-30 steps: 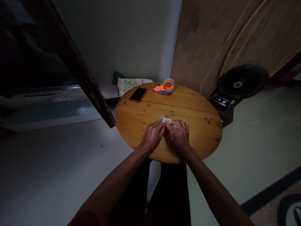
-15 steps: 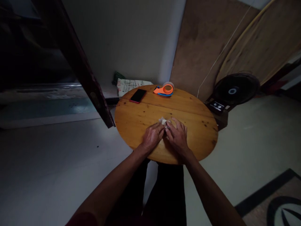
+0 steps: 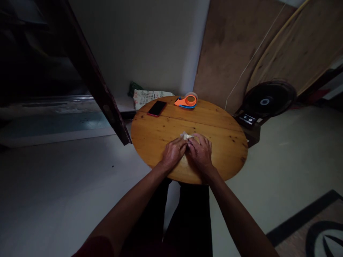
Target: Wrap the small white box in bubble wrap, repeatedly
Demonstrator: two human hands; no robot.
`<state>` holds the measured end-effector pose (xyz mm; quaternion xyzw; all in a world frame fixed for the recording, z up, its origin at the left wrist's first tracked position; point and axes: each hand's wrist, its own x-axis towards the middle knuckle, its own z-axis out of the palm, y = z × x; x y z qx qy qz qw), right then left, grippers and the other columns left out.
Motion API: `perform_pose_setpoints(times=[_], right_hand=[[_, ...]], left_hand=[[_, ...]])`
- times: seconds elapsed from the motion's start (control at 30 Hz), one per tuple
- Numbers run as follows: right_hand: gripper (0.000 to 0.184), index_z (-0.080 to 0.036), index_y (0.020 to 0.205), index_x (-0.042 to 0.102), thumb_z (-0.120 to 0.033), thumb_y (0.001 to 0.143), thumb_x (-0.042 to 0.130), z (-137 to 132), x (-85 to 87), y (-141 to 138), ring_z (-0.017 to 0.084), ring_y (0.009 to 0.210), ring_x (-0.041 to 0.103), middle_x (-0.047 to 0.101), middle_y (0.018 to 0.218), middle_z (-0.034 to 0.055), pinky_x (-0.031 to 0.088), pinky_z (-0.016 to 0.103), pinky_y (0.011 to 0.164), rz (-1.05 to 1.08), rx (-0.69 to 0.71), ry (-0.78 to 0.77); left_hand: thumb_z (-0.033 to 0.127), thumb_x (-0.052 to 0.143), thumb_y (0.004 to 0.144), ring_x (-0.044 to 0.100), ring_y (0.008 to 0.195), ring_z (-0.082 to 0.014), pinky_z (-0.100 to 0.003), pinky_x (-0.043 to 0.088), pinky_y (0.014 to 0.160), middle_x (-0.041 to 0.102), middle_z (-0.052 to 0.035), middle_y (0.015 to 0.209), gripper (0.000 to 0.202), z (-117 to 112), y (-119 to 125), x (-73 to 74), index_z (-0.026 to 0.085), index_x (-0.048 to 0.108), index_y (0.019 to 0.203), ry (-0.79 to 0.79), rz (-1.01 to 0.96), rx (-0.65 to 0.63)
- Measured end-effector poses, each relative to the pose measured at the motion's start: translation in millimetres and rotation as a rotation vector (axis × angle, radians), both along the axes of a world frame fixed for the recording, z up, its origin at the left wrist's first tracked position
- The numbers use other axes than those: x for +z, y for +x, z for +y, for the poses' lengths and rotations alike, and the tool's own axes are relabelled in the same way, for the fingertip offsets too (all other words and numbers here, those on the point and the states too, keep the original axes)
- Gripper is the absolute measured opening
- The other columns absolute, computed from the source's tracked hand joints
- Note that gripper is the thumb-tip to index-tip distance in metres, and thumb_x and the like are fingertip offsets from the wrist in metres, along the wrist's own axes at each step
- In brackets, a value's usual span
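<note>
Near the front of the round wooden table (image 3: 225,142), both hands meet over a small whitish packet in clear plastic (image 3: 187,136). My left hand (image 3: 173,152) is closed, its fingertips pinching the packet's near left side. My right hand (image 3: 201,151) grips it from the right, with thumb and fingers bent around it. The packet's far edge shows beyond the fingers; the rest is hidden under them, and I cannot tell what is inside it.
An orange and blue tape dispenser (image 3: 186,101) lies at the table's far edge, with a red-edged phone (image 3: 157,108) left of it. Behind is a printed white sack (image 3: 150,96). A dark fan (image 3: 265,101) stands right of the table, a dark wooden post (image 3: 99,82) left.
The fingers have shifted slightly on the packet, and a bit more of its pale far side shows. My right hand has moved a little left. Nothing else has visibly moved.
</note>
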<state>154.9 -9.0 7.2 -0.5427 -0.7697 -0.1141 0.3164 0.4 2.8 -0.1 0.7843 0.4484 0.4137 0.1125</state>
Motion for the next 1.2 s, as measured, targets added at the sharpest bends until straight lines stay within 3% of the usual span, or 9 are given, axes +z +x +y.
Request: perform_pose_setpoints(times=[0.13,0.4,0.7,1.2], right_hand=[[0.024,-0.02,0.107,0.065,-0.031,0.093,0.048,-0.5,-0.2,-0.3,0.026,0.112,0.051,0.058,0.128,0.0102,0.038,0.041,0.093,0.05,0.005,-0.012],[0.043,-0.019,0.129,0.053,-0.035,0.089,0.052,0.4,-3.2,2.0,0.028,0.12,0.049,0.051,0.136,0.0136,0.038,0.045,0.099,0.14,0.033,-0.004],[0.043,-0.02,0.128,0.055,-0.031,0.086,0.053,2.2,-6.5,4.0,0.028,0.119,0.05,0.052,0.135,0.013,0.04,0.045,0.099,0.151,0.043,0.007],[0.046,-0.019,0.128,0.055,-0.028,0.084,0.054,1.5,-4.4,4.3,0.028,0.121,0.049,0.052,0.135,0.0133,0.039,0.045,0.101,0.146,0.057,-0.028]], left_hand=[[0.016,0.054,0.089,0.065,0.088,-0.0159,-0.026,0.051,0.081,0.071,-0.0047,0.096,0.018,-0.1,-0.3,1.0,0.02,0.069,0.099,-0.006,-0.003,0.001],[0.013,0.054,0.088,0.065,0.09,-0.0164,-0.028,0.052,0.083,0.071,-0.0052,0.1,0.024,-0.7,-1.5,-0.9,0.021,0.068,0.105,-0.008,-0.052,-0.02],[0.013,0.053,0.088,0.066,0.093,-0.0163,-0.028,0.052,0.086,0.071,-0.0057,0.105,0.027,-1.3,0.1,-2.2,0.021,0.068,0.109,0.025,-0.114,-0.013],[0.011,0.054,0.084,0.067,0.086,-0.0154,-0.027,0.053,0.08,0.072,-0.0045,0.095,0.024,-3.7,-0.3,-2.1,0.02,0.07,0.099,0.023,-0.17,0.028]])
